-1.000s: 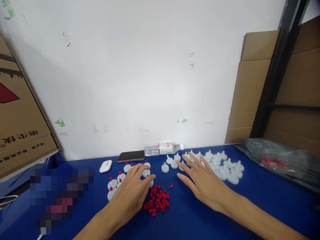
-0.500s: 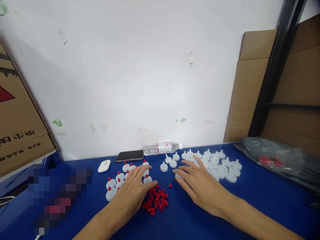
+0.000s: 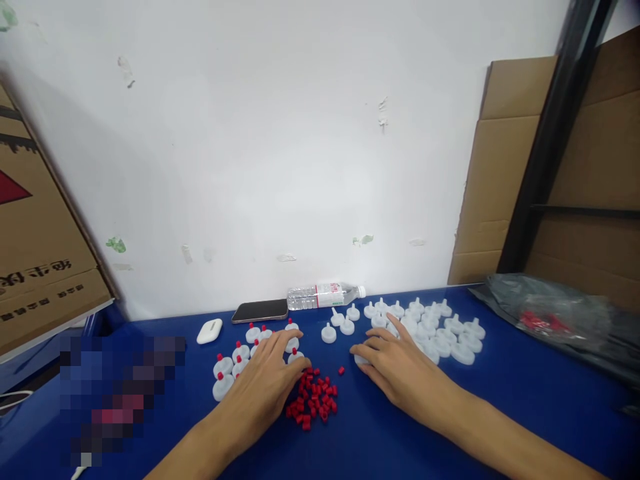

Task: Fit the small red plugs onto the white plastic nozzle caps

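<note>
My left hand (image 3: 270, 373) hovers over a group of white nozzle caps with red tips (image 3: 223, 385), its thumb and fingers apart with nothing held between them. One red-tipped white nozzle cap (image 3: 295, 355) shows in the gap by the thumb. Small red tip caps (image 3: 314, 398) lie in a loose pile right of that hand, and a single red tip cap (image 3: 341, 371) sits a little away. My right hand (image 3: 395, 370) is curled, fingers and thumb around a white nozzle cap (image 3: 361, 359) mostly covered by them. Bare white nozzle caps (image 3: 463, 353) cluster behind and beside this hand.
Along the wall lie a phone (image 3: 260, 311) and a clear water bottle (image 3: 330, 296); a white earbud case (image 3: 209, 331) is nearby. A plastic bag with red pieces (image 3: 545, 323) rests at right. Cardboard (image 3: 505, 180) leans behind it, and a carton (image 3: 45, 240) stands left.
My right hand's fingers have drawn in around the white nozzle cap at their tips. My left thumb has come slightly inward; the pieces on the table look unmoved.
</note>
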A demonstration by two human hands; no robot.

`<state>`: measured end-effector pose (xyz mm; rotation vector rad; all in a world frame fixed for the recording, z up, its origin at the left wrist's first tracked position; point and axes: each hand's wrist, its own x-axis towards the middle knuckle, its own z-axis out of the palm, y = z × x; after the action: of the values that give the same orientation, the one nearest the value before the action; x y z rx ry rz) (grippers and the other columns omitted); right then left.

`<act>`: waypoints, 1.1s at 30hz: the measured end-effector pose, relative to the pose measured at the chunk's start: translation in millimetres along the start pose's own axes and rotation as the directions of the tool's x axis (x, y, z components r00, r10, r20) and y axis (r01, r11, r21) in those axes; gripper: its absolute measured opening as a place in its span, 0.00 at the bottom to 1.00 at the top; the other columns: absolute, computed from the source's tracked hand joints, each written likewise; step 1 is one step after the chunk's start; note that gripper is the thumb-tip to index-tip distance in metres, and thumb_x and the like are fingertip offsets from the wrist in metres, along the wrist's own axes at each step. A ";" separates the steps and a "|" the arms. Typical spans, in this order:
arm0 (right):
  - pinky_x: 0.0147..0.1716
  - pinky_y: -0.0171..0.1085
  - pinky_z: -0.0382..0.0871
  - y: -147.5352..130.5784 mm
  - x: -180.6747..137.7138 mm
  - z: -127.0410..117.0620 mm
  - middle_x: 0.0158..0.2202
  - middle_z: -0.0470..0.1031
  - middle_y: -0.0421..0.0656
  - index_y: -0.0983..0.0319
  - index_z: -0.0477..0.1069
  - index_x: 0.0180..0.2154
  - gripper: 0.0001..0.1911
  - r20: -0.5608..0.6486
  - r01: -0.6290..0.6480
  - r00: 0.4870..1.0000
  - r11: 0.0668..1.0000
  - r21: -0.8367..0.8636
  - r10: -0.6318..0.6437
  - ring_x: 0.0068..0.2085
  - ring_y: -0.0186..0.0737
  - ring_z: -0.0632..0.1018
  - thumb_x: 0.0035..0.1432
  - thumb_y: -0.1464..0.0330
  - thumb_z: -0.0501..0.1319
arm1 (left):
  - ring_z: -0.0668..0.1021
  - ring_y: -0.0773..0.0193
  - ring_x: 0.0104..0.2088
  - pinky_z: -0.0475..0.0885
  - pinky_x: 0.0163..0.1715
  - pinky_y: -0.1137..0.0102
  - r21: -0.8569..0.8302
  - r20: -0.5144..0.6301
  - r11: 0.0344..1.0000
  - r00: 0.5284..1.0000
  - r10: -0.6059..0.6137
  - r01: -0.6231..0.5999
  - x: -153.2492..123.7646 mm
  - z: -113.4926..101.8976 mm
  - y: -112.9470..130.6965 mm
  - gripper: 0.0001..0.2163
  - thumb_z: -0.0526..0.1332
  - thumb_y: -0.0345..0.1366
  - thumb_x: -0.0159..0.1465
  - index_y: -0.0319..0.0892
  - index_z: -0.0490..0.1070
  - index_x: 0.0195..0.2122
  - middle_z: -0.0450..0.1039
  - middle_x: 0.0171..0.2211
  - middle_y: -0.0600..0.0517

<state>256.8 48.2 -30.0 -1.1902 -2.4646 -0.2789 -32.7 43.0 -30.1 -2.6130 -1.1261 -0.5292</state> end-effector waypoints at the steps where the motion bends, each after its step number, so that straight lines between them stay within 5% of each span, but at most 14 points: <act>1: 0.66 0.66 0.49 -0.2 0.3 -0.7 0.38 0.80 0.42 0.56 0.76 0.48 0.11 0.002 0.000 1.000 1.000 0.001 0.000 0.51 0.48 0.78 0.68 0.71 0.58 | 0.68 0.44 0.60 0.73 0.51 0.48 -0.007 0.003 1.000 1.000 -0.010 0.010 0.5 -1.3 0.7 0.14 0.54 0.24 0.71 0.47 0.73 0.49 0.58 0.63 0.42; 11: 0.66 0.63 0.49 -8.4 0.6 -10.4 0.37 0.76 0.41 0.57 0.74 0.41 0.10 -0.013 0.011 1.000 1.000 0.026 -0.011 0.45 0.43 0.77 0.71 0.71 0.54 | 0.67 0.45 0.59 0.72 0.51 0.49 -0.021 0.049 0.999 0.998 -0.027 0.028 0.4 -1.3 -0.5 0.06 0.57 0.27 0.71 0.45 0.71 0.42 0.60 0.60 0.43; 20: 0.66 0.60 0.52 -13.6 1.0 -17.9 0.37 0.71 0.42 0.57 0.73 0.45 0.14 -0.057 0.048 0.997 0.999 0.008 -0.047 0.43 0.41 0.75 0.67 0.77 0.53 | 0.72 0.48 0.55 0.72 0.50 0.51 -0.025 -0.053 1.000 0.999 -0.007 0.006 4.6 -0.7 0.5 0.05 0.57 0.28 0.70 0.44 0.70 0.42 0.67 0.55 0.45; 26: 0.64 0.58 0.57 -21.5 0.6 -22.8 0.46 0.72 0.46 0.56 0.71 0.52 0.25 -0.133 0.273 0.950 0.958 -0.088 -0.283 0.51 0.44 0.74 0.57 0.84 0.55 | 0.75 0.57 0.42 0.71 0.44 0.60 -0.205 -0.209 0.979 0.978 -0.022 -0.022 10.1 -14.9 16.0 0.07 0.58 0.25 0.68 0.45 0.69 0.41 0.75 0.38 0.52; 29: 0.62 0.57 0.61 -27.9 0.7 -21.9 0.45 0.74 0.45 0.55 0.72 0.48 0.20 -0.208 0.347 0.906 0.929 -0.127 -0.367 0.46 0.41 0.76 0.62 0.82 0.55 | 0.76 0.58 0.41 0.71 0.43 0.62 -0.254 -0.302 0.965 0.953 -0.016 -0.064 9.9 -20.0 28.9 0.07 0.59 0.25 0.69 0.45 0.70 0.43 0.76 0.37 0.52; 33: 0.62 0.55 0.63 -34.1 0.1 -18.3 0.43 0.75 0.43 0.56 0.73 0.44 0.13 -0.273 0.379 0.872 0.914 -0.147 -0.405 0.43 0.38 0.76 0.67 0.78 0.55 | 0.76 0.61 0.39 0.73 0.42 0.66 -0.284 -0.287 0.947 0.956 0.064 -0.149 8.0 -20.4 40.8 0.07 0.58 0.27 0.72 0.45 0.71 0.46 0.77 0.37 0.51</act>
<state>234.7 20.9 -13.8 -0.6048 -2.4169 -0.6391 -2.3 13.5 -11.6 -2.7166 -0.8652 -1.0786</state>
